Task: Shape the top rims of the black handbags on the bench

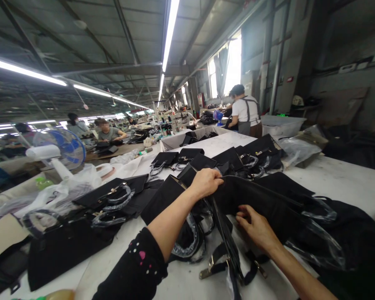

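One black bag [256,192] runs from left hand [205,183] to behind right hand [256,226].

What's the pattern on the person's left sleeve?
The sleeve is black with white and pink spots; head view.

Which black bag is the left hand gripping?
The black bag just right of centre, its upper edge pinched by the left hand; the other bags rest outside that grip.

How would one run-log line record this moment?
Left hand: gripping edge of black bag | Right hand: curled close to it | White table: other bags
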`<state>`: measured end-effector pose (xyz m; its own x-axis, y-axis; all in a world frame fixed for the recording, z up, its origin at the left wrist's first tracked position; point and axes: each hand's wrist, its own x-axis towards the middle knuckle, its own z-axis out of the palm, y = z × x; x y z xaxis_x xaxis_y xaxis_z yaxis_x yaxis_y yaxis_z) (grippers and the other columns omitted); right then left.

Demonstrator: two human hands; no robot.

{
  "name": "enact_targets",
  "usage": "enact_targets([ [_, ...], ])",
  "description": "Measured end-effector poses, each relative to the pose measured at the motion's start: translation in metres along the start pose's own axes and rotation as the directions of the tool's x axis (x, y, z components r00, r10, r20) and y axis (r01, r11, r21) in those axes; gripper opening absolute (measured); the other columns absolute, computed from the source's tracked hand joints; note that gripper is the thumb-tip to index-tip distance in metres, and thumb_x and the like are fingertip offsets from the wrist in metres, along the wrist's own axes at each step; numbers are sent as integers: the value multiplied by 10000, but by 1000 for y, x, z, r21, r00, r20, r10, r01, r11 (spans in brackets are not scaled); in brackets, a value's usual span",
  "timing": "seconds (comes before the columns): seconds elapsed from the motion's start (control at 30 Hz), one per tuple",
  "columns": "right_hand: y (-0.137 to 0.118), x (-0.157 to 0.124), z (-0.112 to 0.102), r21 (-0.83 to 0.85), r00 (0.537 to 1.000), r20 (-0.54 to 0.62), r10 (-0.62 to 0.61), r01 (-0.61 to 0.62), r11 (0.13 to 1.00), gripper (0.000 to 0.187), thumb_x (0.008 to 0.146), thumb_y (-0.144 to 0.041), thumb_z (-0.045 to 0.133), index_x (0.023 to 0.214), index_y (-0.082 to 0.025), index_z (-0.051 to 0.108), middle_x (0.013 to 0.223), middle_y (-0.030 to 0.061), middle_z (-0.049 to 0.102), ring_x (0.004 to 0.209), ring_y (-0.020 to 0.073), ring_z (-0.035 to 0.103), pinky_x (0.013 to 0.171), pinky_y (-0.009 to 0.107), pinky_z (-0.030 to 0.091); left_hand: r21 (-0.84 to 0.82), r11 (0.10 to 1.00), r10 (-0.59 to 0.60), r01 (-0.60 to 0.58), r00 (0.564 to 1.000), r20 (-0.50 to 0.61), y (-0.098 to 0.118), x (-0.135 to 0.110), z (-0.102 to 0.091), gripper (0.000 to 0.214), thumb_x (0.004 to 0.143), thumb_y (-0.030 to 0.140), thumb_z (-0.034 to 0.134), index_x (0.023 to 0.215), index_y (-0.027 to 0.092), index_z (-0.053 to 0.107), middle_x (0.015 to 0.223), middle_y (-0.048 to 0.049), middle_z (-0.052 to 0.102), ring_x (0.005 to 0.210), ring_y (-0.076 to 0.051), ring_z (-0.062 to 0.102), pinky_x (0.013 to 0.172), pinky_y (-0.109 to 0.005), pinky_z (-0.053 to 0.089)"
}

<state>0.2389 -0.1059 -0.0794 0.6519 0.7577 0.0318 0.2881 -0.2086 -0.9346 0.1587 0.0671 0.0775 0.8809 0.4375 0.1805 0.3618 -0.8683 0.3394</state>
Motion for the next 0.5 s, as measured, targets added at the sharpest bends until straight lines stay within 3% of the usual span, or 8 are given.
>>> enact_targets([
  [0.07, 22, -2, 10, 139, 982, 61, 181, -188, 972, 327, 817, -308, 575, 1117, -193, 510, 1089, 100, 654, 824, 220, 674, 636, 322, 545, 7, 1000, -22, 22, 1000, 2, -3, -1, 0, 163, 796, 332, 600, 797, 229, 726, 790, -16, 712, 766, -189, 621, 702, -273, 425],
  [0.13, 31, -2, 18, 301, 961, 108, 254, -275, 913, 386, 803, -297, 595, 1145, -170, 470, 1110, 120, 637, 780, 213, 679, 542, 295, 533, 10, 998, -57, 57, 998, -5, -7, 0, 2, 167, 805, 332, 588, 809, 225, 716, 801, -18, 712, 764, -190, 622, 694, -276, 421],
  [0.27, 22, 4, 33, 470, 962, 26, 272, -252, 846, 447, 819, -297, 605, 1201, -174, 407, 907, 52, 668, 608, 163, 652, 441, 233, 487, 21, 995, -99, 99, 995, -21, -8, 2, 8, 173, 813, 344, 578, 786, 214, 688, 798, -26, 703, 764, -199, 623, 681, -285, 411],
  [0.37, 16, 9, 44, 501, 957, -38, 289, -232, 834, 361, 839, -304, 571, 1145, -179, 425, 773, 15, 662, 408, 105, 534, 353, 205, 401, 36, 994, -104, 105, 994, -35, -6, 2, 10, 180, 817, 360, 574, 785, 216, 679, 800, -26, 699, 779, -206, 620, 685, -288, 406],
  [0.5, 23, 3, 54, 576, 939, -23, 344, -269, 772, 313, 791, -311, 571, 1048, -184, 446, 769, 26, 649, 522, 129, 598, 378, 195, 417, 44, 994, -98, 99, 994, -38, -8, -3, 7, 179, 826, 355, 570, 782, 219, 679, 788, -16, 696, 768, -194, 616, 678, -279, 398],
])
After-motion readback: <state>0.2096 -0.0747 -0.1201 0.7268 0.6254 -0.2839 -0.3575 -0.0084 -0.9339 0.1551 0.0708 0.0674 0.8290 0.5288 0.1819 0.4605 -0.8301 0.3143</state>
